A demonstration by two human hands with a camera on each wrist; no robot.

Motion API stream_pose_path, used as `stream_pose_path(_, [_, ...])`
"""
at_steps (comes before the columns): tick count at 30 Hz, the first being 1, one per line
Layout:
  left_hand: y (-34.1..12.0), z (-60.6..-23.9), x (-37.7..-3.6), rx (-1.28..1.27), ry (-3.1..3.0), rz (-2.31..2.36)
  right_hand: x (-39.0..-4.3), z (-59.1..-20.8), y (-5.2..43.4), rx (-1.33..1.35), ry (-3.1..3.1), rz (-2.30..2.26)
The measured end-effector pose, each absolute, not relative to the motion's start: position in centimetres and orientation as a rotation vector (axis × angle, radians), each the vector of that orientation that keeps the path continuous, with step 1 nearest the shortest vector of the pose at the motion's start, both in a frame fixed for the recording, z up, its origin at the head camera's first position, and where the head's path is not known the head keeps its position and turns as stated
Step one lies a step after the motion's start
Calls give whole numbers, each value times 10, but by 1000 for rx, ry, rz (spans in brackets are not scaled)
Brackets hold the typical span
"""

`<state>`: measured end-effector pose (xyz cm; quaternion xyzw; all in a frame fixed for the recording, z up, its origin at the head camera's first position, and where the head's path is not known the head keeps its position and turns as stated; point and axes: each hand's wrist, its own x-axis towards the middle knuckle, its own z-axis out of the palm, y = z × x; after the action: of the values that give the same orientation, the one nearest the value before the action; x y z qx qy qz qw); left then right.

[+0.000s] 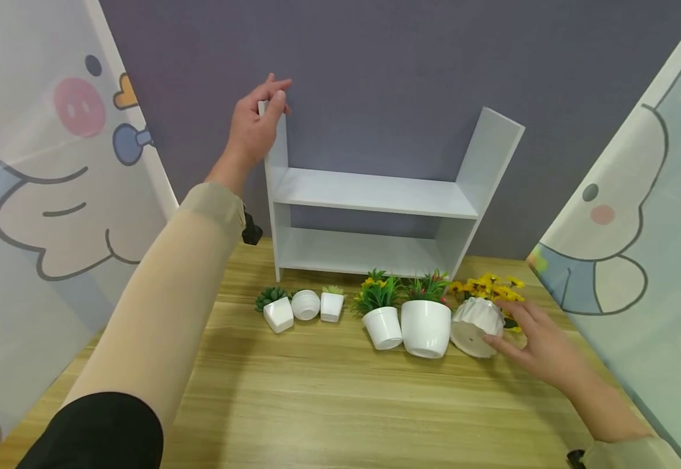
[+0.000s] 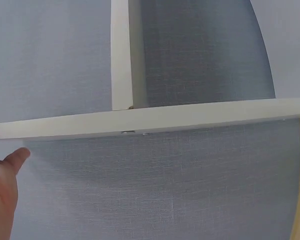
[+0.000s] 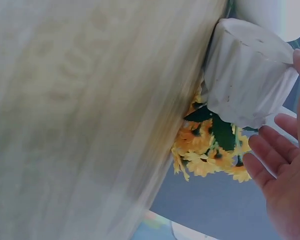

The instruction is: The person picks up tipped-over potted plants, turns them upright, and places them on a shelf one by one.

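My left hand [image 1: 255,127] grips the top of the white shelf unit's [image 1: 375,195] left upright, fingers curled over its edge, at the far side of the wooden table [image 1: 317,404]. My right hand [image 1: 542,348], fingers straight and relaxed, touches the tipped ribbed white pot [image 1: 477,326] of yellow flowers [image 1: 489,286], rightmost in the row of small potted plants [image 1: 402,319].

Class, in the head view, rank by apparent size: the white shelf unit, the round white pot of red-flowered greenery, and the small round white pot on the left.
1. White shelf unit
2. Round white pot of red-flowered greenery
3. Small round white pot
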<state>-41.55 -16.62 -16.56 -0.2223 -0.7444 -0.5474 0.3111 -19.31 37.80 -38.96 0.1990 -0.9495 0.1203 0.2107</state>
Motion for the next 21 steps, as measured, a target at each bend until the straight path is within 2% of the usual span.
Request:
stream_pose_path(8, [-162, -166, -409, -599, -1941, -1434, -194, -390, 380, 487, -2748, 358])
stream_pose_path(21, [-159, -167, -412, -571, -1974, -1374, -201, -393, 385, 562, -2706, 387])
